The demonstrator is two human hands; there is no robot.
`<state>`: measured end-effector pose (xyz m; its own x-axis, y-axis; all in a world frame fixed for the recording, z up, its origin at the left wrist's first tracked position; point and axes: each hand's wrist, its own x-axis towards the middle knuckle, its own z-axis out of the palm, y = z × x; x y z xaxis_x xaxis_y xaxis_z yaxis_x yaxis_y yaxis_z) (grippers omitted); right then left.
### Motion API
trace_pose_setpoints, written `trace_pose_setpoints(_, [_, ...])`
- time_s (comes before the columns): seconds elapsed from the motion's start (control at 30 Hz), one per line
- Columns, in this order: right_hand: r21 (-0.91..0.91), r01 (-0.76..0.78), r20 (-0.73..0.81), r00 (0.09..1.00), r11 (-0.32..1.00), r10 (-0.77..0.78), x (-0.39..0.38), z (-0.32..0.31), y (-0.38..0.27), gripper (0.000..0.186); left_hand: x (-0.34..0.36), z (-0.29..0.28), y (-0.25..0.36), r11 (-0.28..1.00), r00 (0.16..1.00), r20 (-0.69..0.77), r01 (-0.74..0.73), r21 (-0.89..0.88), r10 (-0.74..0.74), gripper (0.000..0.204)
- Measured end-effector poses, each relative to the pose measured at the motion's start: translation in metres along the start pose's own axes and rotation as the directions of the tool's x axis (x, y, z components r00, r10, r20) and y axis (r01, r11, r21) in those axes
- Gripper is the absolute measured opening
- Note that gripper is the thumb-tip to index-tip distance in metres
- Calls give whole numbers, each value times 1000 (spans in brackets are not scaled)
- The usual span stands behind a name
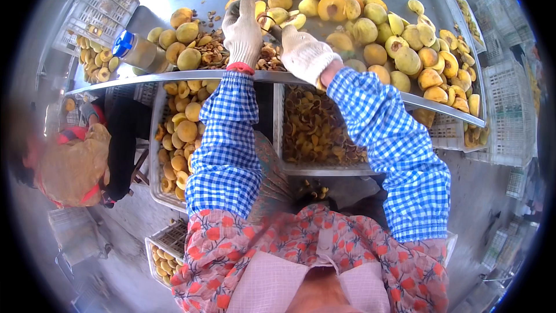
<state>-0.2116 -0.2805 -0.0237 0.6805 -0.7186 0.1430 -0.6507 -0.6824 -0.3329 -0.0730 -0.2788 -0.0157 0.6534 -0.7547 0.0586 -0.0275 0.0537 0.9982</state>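
Both my hands wear white knit gloves and work over the metal table. My left hand (pixel 242 32) is closed, with a yellow peach piece (pixel 260 8) at its fingers, largely hidden by them. My right hand (pixel 307 55) is closed around the dark handle of a small pitting tool (pixel 275 31). Its thin curved end reaches toward the peach piece. Beyond and to the right of my hands lies a heap of whole and halved yellow peaches (pixel 365 31). Brown pits and scraps (pixel 213 52) lie beside my left wrist.
A clear jar with a blue lid (pixel 139 51) lies at left. Below the table edge (pixel 174 75) stand a crate of peaches (pixel 155 156) and a bin of brown scraps (pixel 324 127). Stacked white crates (pixel 509 110) line the right. Another person (pixel 75 162) is at lower left.
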Motion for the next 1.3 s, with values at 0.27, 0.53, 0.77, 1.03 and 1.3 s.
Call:
trace_pose_setpoints(0.27, [-12, -279, 239, 932, 960, 273, -13, -13, 26, 28, 23, -8, 0, 997, 998, -31, 49, 57, -47, 44])
trace_pose_setpoints(0.53, [357, -138, -94, 979, 924, 182, -40, -15, 0, 34, 0, -27, -5, 695, 843, 432, -519, 499, 319, 86])
trace_pose_setpoints(0.77, [27, -256, 37, 966, 966, 255, -29, -9, 2, 27, -10, -10, 9, 994, 999, 41, 39, -105, -35, 46])
trace_pose_setpoints(1.03, [254, -114, -163, 974, 960, 159, -28, 3, -13, 31, -12, -20, 2, 994, 990, 140, 46, -101, -32, 42])
trace_pose_setpoints(1.3, [741, -344, 169, 927, 576, 335, -63, -33, -40, 28, -42, -32, -4, 861, 861, 281, -479, 169, 424, 65])
